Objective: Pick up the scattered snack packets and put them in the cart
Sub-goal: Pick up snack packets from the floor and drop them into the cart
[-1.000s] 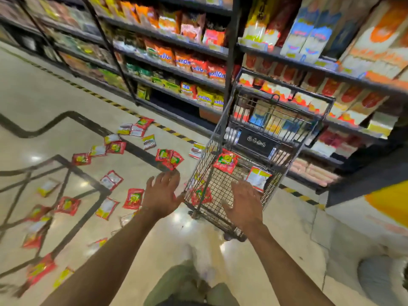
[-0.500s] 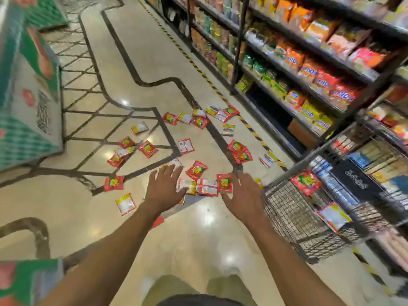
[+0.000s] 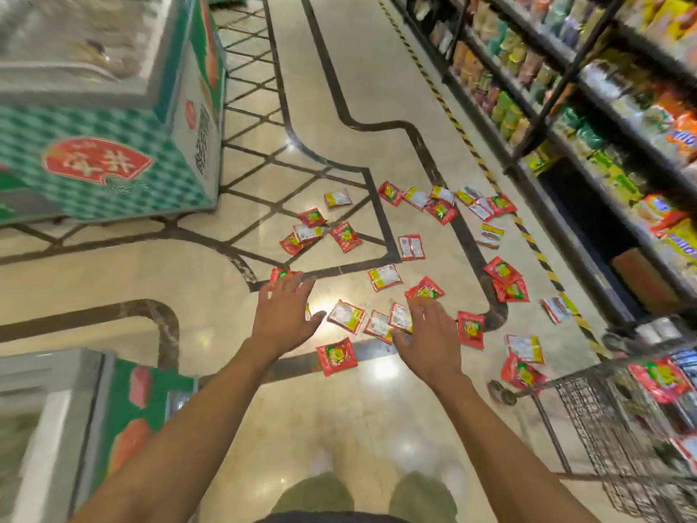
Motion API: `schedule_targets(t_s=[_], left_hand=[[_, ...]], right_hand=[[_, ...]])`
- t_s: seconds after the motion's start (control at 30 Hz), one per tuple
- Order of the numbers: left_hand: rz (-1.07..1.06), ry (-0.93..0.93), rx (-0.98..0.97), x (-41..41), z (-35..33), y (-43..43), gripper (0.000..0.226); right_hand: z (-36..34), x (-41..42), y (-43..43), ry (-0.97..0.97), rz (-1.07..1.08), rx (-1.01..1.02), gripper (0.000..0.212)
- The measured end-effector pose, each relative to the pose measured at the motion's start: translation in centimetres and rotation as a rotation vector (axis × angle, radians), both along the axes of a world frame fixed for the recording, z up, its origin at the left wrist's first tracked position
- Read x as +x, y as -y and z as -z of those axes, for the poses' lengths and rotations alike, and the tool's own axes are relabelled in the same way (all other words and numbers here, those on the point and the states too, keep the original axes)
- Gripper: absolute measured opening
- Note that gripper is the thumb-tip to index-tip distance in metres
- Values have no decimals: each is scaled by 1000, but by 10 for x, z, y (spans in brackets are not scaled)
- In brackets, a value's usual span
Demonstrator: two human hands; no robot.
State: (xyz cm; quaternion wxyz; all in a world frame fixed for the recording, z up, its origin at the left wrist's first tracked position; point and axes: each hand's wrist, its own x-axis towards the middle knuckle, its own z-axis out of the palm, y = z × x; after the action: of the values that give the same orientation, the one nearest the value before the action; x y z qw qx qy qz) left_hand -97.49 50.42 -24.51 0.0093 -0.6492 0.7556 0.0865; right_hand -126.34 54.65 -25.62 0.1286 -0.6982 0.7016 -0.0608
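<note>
Above a glossy supermarket floor [image 3: 339,107], left hand [image 3: 284,315] and right hand [image 3: 430,334] reach out with fingers spread, holding nothing; red and yellow snack packets [image 3: 384,277] lie scattered beneath; wire cart [image 3: 611,428] stands at right.

The person's left forearm [image 3: 196,417] and right forearm [image 3: 501,428] are bare along all the length that shows. The left hand [image 3: 284,315] and the right hand [image 3: 428,334] are bare as well. The legs are dressed in olive-green trousers [image 3: 315,492] of a plain cloth. At the very bottom edge a dark strip of cloth [image 3: 328,519] shows. Near the trousers are two pale patches [image 3: 450,473], too blurred to tell what they are.
</note>
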Motion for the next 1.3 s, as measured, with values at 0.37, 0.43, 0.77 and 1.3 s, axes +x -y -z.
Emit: schedule_targets(t_s=[0.37,0.43,0.77,1.3], left_hand=[[-32,-17,89,70,37,33,74],[-42,-24,109,69,48,44,74],[-120,-49,237,57,117,145,73],[208,69,424,89,417,276,73]], right_hand=[[27,82,44,-63,-127,104,82],[39,86,56,-44,-120,122,82],[118,78,145,85,-12,234,69],[408,115,265,26,-255,429,67]])
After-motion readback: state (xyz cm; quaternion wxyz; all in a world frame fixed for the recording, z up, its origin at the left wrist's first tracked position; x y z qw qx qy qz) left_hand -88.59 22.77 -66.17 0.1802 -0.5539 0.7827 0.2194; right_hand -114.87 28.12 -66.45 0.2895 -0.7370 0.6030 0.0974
